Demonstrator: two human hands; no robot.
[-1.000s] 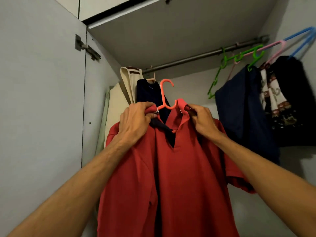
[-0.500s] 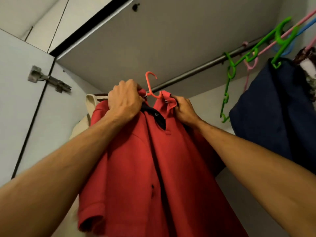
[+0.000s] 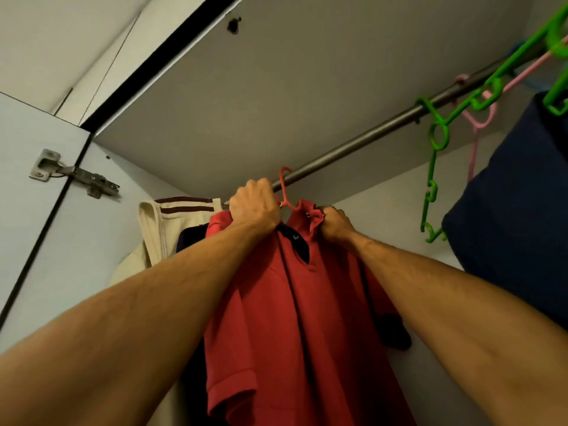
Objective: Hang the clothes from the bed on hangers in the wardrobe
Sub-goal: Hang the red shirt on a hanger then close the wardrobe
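A red polo shirt (image 3: 295,321) hangs on a coral plastic hanger (image 3: 285,192). The hanger's hook lies at the metal wardrobe rail (image 3: 362,142); whether it is over the rail I cannot tell. My left hand (image 3: 255,207) grips the shirt's left shoulder and collar, just left of the hook. My right hand (image 3: 333,224) grips the collar and shoulder on the right side. Both arms reach up into the wardrobe.
A cream garment with dark stripes (image 3: 172,222) and a dark one hang at the rail's left end. Green hangers (image 3: 436,136), a pink hanger (image 3: 479,124) and a navy garment (image 3: 516,229) hang at the right. The wardrobe door with its hinge (image 3: 70,173) stands at the left.
Both hands have lifted the red shirt and its hanger up to the rail. The view has tilted upward, so the wardrobe ceiling fills more of the frame.
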